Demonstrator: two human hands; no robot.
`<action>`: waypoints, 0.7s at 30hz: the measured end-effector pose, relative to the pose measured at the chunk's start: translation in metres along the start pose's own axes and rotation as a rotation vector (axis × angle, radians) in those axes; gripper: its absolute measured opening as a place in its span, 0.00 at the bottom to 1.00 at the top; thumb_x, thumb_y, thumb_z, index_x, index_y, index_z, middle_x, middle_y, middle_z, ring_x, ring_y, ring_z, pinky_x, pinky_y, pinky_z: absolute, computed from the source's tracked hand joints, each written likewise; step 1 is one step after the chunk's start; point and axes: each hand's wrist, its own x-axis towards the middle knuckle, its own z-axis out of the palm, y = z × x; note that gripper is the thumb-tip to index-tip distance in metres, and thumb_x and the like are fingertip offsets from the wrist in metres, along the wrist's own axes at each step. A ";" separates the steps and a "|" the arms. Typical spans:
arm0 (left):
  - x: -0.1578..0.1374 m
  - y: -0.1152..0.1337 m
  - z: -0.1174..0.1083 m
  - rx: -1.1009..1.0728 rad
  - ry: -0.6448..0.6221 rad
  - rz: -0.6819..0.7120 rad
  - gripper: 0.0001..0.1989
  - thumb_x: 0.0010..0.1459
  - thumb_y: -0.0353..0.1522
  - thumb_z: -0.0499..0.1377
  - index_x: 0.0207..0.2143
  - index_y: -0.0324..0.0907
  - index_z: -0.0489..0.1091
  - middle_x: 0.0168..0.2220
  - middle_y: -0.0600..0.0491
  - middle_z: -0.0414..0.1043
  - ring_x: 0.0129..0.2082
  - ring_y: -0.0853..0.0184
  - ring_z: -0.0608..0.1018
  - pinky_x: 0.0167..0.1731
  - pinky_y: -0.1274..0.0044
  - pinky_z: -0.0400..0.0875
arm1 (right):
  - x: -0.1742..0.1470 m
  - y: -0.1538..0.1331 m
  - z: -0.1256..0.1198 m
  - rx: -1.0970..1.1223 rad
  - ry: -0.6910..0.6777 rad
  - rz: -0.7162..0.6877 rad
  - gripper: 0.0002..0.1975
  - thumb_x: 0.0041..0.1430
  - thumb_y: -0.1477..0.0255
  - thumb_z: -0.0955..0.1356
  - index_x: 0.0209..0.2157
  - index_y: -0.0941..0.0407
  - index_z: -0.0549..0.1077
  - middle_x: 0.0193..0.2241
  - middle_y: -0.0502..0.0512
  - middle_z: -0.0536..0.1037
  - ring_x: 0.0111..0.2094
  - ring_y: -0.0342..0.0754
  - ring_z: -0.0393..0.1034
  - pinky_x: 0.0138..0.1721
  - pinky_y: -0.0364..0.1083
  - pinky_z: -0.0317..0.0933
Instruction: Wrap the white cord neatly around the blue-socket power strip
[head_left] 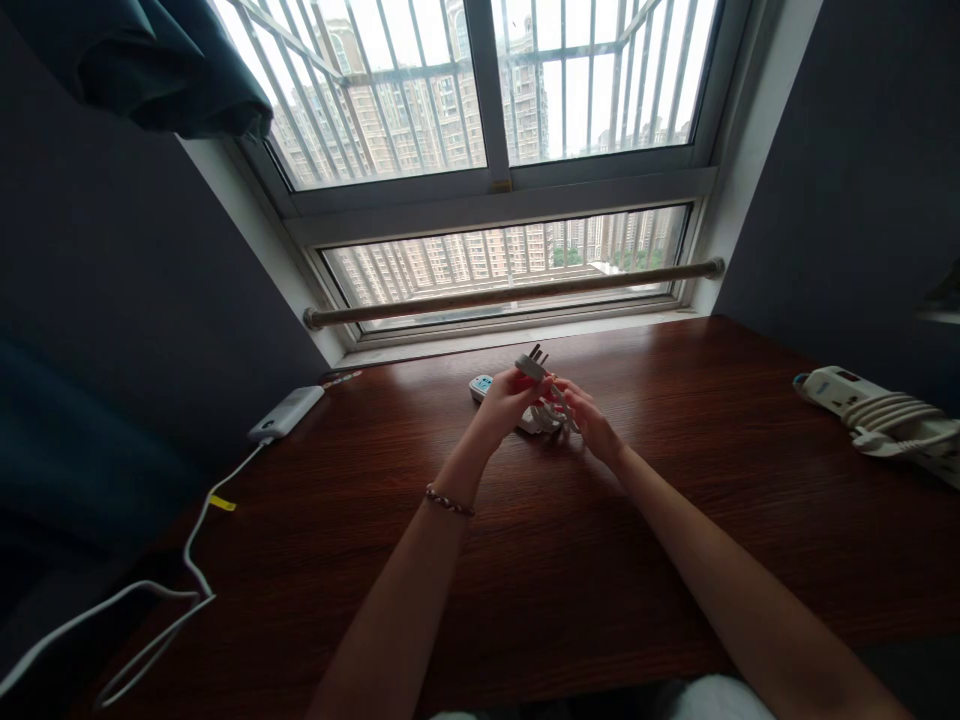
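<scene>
Far L of L grip point(504, 405): white cable point(196, 545) w/ yellow tag point(223, 503) beside it, leading up to white box point(287, 414) on the worktop point(337, 480), long axis slanting away & R. Just L of L grip: blue-marked end of white strip point(481, 387); axis prob. runs R & nearer, under the grips, which cover most of it. L grip itself: thumb & fingers clamped on white plug point(531, 367), held above worktop at the fingertips; pins point(535, 351) point up & a bit R. White cord point(568, 412) slants down R from plug, btwn the grips. R grip point(592, 420): fingers at cord; can't tell if closed on it. Well R of R grip: 2nd strip point(829, 385), thick lead point(892, 408) wound round, long axis going R & nearer.
</scene>
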 end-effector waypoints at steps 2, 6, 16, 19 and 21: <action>0.002 -0.003 -0.001 -0.015 0.021 0.017 0.19 0.43 0.40 0.64 0.34 0.35 0.69 0.29 0.50 0.72 0.31 0.65 0.75 0.33 0.75 0.69 | 0.000 0.003 0.002 -0.068 -0.015 -0.014 0.23 0.53 0.59 0.64 0.49 0.56 0.66 0.46 0.59 0.69 0.43 0.50 0.67 0.43 0.49 0.62; 0.004 -0.009 -0.007 -0.044 -0.017 0.023 0.19 0.46 0.40 0.63 0.36 0.35 0.69 0.32 0.48 0.72 0.33 0.65 0.75 0.37 0.73 0.69 | 0.002 0.012 0.006 -0.279 0.100 -0.022 0.28 0.36 0.67 0.74 0.43 0.57 0.70 0.42 0.58 0.69 0.36 0.47 0.69 0.37 0.46 0.65; 0.004 -0.044 -0.063 1.018 -0.067 0.021 0.24 0.49 0.21 0.50 0.50 0.39 0.63 0.51 0.43 0.64 0.55 0.58 0.62 0.53 0.64 0.54 | 0.005 0.020 -0.004 -0.121 0.352 0.066 0.16 0.48 0.61 0.67 0.35 0.59 0.72 0.25 0.55 0.75 0.28 0.49 0.71 0.30 0.48 0.67; 0.002 -0.070 -0.063 1.187 -0.116 0.015 0.34 0.43 0.17 0.51 0.55 0.42 0.56 0.59 0.46 0.54 0.61 0.59 0.49 0.57 0.60 0.37 | 0.005 0.018 -0.002 -0.051 0.370 0.066 0.19 0.47 0.59 0.67 0.35 0.60 0.72 0.27 0.56 0.75 0.26 0.48 0.71 0.28 0.48 0.67; 0.003 -0.083 -0.059 1.269 -0.174 0.008 0.39 0.41 0.16 0.51 0.58 0.42 0.51 0.59 0.45 0.52 0.61 0.61 0.49 0.57 0.61 0.36 | 0.005 0.017 -0.001 -0.011 0.387 0.065 0.20 0.48 0.57 0.66 0.36 0.60 0.71 0.28 0.56 0.75 0.25 0.47 0.71 0.27 0.48 0.68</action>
